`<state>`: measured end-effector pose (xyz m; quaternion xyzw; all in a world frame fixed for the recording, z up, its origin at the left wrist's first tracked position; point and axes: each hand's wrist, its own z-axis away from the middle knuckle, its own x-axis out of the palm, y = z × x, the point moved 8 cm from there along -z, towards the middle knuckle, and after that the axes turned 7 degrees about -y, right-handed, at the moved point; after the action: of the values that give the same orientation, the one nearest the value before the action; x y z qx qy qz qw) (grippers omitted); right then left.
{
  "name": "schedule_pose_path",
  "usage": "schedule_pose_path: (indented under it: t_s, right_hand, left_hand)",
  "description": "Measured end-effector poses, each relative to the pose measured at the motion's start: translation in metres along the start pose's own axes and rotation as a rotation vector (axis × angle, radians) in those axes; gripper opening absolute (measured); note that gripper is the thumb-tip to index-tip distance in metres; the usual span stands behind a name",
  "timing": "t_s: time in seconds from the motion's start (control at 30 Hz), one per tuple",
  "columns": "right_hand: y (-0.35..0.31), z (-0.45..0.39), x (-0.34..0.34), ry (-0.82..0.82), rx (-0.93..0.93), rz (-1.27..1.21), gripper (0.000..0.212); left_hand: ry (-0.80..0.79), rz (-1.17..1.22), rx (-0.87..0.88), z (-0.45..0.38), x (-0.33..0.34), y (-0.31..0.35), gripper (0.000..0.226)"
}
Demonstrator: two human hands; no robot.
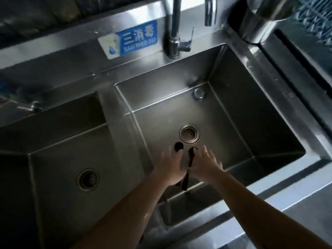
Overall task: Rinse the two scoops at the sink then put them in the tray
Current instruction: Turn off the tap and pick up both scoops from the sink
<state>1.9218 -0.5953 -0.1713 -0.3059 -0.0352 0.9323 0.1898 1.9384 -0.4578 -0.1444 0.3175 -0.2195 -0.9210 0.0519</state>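
Both hands' grips over the sink [269, 105], left hand [168, 168], right hand [206, 168], seemingly holding 2 dark, half-hidden scoops [190, 162].

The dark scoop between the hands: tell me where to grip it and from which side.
Grip the scoop on its long thin handle, near the lower end. It hangs over the right-hand basin with the bowl end toward the drain, so the handle end points back at the person. Coming in from the right with the right hand looks easiest; the left hand flanks the other side.
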Motion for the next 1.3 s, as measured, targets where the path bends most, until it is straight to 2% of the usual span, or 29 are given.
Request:
schedule_pose_path:
  t_s: [0.13, 0.2, 0.27, 0.37, 0.47, 0.6, 0.7, 0.83, 0.97, 1.1, 1.23, 1.3]
  right_hand:
    - [0.018, -0.052, 0.031, -0.134, 0.026, -0.089, 0.097]
    - [0.023, -0.072, 0.045, -0.180, 0.075, -0.293, 0.074]
    - [0.029, -0.089, 0.054, -0.167, 0.140, -0.548, 0.048]
    - [0.041, -0.112, 0.065, -0.118, 0.282, -0.755, 0.043]
    - [0.051, -0.126, 0.077, -0.075, 0.405, -0.770, 0.045]
    - [0.059, -0.139, 0.086, -0.028, 0.442, -0.653, 0.041]
    - [0.058, -0.149, 0.083, -0.048, 0.400, -0.598, 0.035]
    - [0.050, -0.142, 0.055, -0.027, 0.298, -0.592, 0.033]
    - [0.023, -0.106, 0.007, 0.035, 0.097, -0.682, 0.027]
    - [0.012, -0.047, -0.038, 0.155, -0.008, -0.841, 0.015]
    - [0.002, 0.010, -0.069, 0.253, -0.102, -0.923, 0.017]
    - [-0.003, 0.035, -0.079, 0.303, -0.144, -0.896, 0.018]
  left_hand:
    - [-0.128, 0.058, -0.138, -0.055, 0.041, -0.015, 0.066]
    - [-0.157, 0.122, -0.210, -0.077, 0.055, -0.026, 0.060]
    - [-0.146, 0.164, -0.266, -0.097, 0.065, -0.035, 0.048]
    - [-0.046, 0.261, -0.351, -0.122, 0.076, -0.046, 0.037]
    - [0.048, 0.315, -0.404, -0.140, 0.085, -0.053, 0.035]
    - [0.127, 0.299, -0.437, -0.154, 0.092, -0.067, 0.029]
    - [0.119, 0.282, -0.429, -0.160, 0.091, -0.074, 0.024]
    - [0.121, 0.397, -0.404, -0.151, 0.072, -0.070, 0.015]
    - [0.192, 0.589, -0.309, -0.116, 0.029, -0.050, 0.016]
    - [0.228, 0.964, -0.242, -0.057, -0.010, -0.032, 0.010]
    - [0.306, 1.025, -0.146, 0.004, -0.039, -0.015, 0.016]
    - [0.348, 1.143, -0.116, 0.029, -0.043, -0.010, 0.016]
